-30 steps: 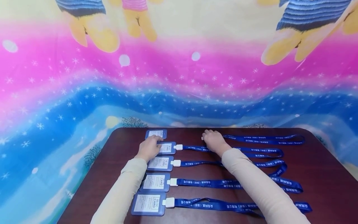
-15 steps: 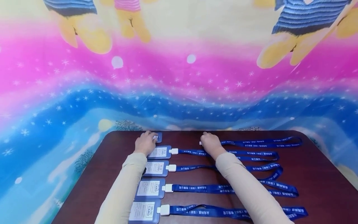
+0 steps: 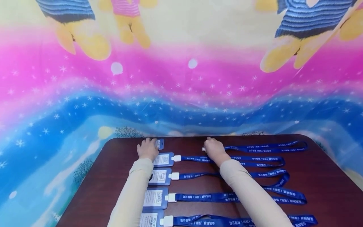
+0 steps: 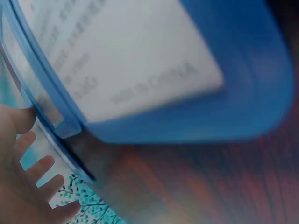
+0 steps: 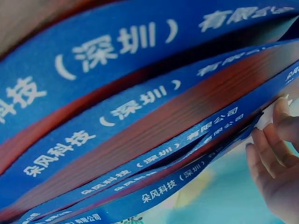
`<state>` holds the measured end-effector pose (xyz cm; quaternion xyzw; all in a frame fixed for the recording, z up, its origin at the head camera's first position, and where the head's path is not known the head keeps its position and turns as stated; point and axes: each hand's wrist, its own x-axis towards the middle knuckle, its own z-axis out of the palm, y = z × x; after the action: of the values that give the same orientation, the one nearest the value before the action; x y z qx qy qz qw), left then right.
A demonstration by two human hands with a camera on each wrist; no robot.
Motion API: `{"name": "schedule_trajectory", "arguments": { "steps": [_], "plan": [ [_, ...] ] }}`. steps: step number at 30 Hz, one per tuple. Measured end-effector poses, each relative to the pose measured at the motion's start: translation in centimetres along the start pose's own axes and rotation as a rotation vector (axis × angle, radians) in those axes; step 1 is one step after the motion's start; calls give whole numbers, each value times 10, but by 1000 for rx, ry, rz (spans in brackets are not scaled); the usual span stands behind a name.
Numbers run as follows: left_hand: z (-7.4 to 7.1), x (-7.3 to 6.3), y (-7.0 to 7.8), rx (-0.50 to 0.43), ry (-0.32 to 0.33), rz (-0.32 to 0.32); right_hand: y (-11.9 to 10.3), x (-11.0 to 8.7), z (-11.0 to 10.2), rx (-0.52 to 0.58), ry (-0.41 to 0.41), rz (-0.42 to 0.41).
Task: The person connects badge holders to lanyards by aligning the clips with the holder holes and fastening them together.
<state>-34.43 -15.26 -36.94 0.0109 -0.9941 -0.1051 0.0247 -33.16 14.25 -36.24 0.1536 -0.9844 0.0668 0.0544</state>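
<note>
At the table's far edge my left hand covers the left part of a blue ID card holder, thumb and fingers at its edges. In the left wrist view the fingers are spread beyond nearer holders. Across a gap to the right, my right hand pinches the clip end of a blue lanyard; a bit of white clip peeks out past the fingers. The lanyard's loop lies off to the right. In the right wrist view, thumb and fingertips meet at the end of the farthest strap.
Several more card holders lie in a column toward me, each joined by a white clip to a blue lanyard stretched rightward. All rest on a dark red-brown table. A printed cloth hangs right behind its far edge.
My left hand has shifted from beside the second holder to the left side of the farthest one. The right hand stays at the lanyard's clip end. The view has tilted slightly.
</note>
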Motion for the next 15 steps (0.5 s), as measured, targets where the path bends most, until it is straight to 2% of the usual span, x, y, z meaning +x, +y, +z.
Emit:
{"name": "schedule_trajectory", "arguments": {
  "steps": [4, 10, 15],
  "plan": [
    [6, 2, 1, -10, -42, -13, -1, 0, 0, 2, -23, 5],
    [6, 3, 12, -55, -106, -3, -1, 2, -1, 2, -32, 17],
    [8, 3, 24, -67, -81, 45, 0, 5, -1, -20, -27, 17]
  ]
}}
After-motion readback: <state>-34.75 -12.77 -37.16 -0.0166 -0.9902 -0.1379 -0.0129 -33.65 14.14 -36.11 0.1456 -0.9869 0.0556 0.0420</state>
